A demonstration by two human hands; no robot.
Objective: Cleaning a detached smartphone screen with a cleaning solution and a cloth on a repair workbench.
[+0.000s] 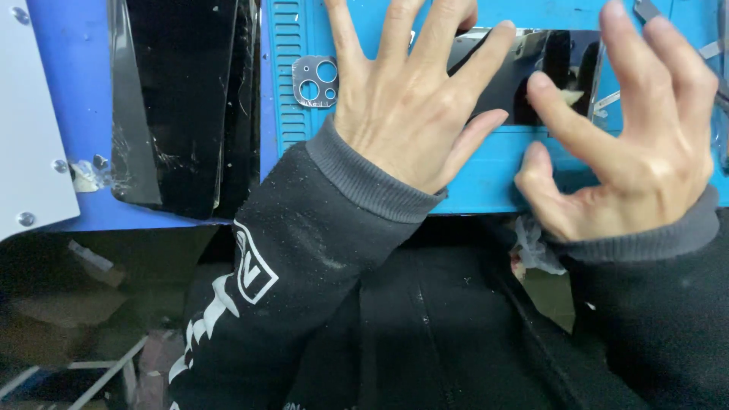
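The left hand (402,106) lies flat, fingers spread, on a black glass panel (531,72) on the blue mat (486,175). The right hand (630,144), fingers loose, touches the panel edge with one fingertip and grasps nothing.

The mat (486,190) is bright blue, with a ribbed panel of thin horizontal slats along its left side. The glass panel (558,53) under the left hand (402,114) and right hand (638,144) is glossy black with pale reflections. The camera frame (316,80) is silver-grey with round cut-outs. The stacked panels (178,99) are black, streaked with white scratches and cracks. The bench (68,83) is deeper blue; the plate (26,114) is white with silver screws. Both sleeves (304,258) are black with grey ribbed cuffs, speckled with pale dust, and the left one bears a white print
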